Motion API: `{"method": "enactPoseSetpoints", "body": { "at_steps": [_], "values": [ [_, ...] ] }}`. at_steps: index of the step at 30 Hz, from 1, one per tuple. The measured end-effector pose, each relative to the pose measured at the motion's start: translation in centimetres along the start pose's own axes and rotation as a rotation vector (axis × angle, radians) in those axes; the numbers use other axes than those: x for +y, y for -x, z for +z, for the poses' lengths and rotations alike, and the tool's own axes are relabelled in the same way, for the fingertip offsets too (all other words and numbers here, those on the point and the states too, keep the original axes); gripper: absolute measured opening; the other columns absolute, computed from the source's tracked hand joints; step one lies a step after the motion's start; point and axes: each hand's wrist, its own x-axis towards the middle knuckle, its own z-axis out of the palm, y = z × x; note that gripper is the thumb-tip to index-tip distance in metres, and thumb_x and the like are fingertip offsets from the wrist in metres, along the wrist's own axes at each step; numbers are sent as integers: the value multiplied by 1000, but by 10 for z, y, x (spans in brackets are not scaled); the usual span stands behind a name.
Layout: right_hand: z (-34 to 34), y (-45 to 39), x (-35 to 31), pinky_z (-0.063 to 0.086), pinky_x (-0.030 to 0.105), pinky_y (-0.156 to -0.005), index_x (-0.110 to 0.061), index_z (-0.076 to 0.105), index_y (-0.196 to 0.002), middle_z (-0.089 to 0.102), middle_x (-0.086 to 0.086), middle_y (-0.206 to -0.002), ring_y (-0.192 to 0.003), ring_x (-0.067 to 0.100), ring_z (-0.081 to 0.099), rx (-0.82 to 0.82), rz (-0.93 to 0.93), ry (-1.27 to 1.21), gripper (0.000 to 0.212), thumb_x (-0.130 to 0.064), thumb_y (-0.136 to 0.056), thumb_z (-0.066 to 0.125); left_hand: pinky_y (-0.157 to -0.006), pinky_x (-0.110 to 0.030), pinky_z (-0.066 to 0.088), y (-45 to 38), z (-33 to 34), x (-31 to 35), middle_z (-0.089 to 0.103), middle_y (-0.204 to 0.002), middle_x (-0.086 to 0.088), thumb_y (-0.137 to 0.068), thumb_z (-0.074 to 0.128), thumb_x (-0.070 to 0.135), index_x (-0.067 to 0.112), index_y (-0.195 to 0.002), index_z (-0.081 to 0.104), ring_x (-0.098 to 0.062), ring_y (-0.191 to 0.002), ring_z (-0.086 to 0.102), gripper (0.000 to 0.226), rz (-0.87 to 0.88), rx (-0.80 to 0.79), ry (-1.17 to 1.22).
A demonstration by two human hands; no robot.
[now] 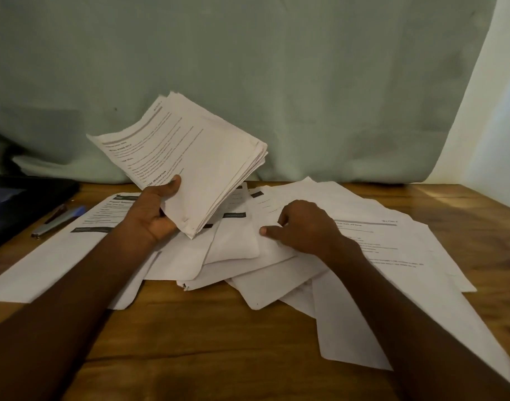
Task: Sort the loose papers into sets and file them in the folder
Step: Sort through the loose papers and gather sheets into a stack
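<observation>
A wooden worktop (207,342) with brown grain carries everything, and a pale green cloth backdrop (277,68) hangs behind its far edge. Across the middle of the worktop, reaching toward its right edge, lies a loose spread of white printed paper sheets (363,270), overlapping at many angles. A dark, flat folder (22,198) rests at the far left corner, partly cut off by the view. Above the middle of the spread, a gathered stack of white printed pages (196,160) is held tilted up off the worktop. The left hand (152,215) grips this stack at its near corner, thumb curled over the top page and fingers closed underneath. The right hand (303,227) rests on the loose sheets just right of the stack, fingers bent and the thumb pressing a sheet. A silver and blue pen (58,221) lies near the left edge, just beside the folder
</observation>
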Motion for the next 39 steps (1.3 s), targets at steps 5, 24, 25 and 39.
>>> {"method": "enactPoseSetpoints", "body": {
  "at_steps": [5,24,25,39],
  "values": [
    [-2,-6,-31,46,39,-100,-14,49,-136,55,9,-140,-125,28,54,-154,-9,6,69,-55,-87,73,-84,-46,61,-3,-4,8,78,-109,-2,-96,66,13,19,-120,70,-21,-103,72,25,43,51,6],
    [-12,26,-53,53,26,-60,-15,67,-118,74,7,-105,-76,19,65,-682,-297,-680,43,-52,-101,52,-91,-57,57,-4,-2,22,71,-129,-7,-96,64,7,17,-134,65,-27,-118,68,39,38,-32,55],
    [-16,21,-46,49,24,-56,-15,71,-111,75,5,-94,-68,15,63,-537,-269,-654,47,-55,-101,50,-89,-57,58,-4,-3,20,70,-130,-7,-96,63,7,17,-135,64,-27,-118,68,41,26,-35,45],
    [6,-23,9,49,38,-90,-17,56,-125,61,6,-127,-115,27,58,63,146,-66,64,-54,-80,81,-83,-49,62,-3,-8,21,73,-124,-5,-99,62,10,17,-121,70,-24,-116,69,25,76,-30,32]
  ]
}}
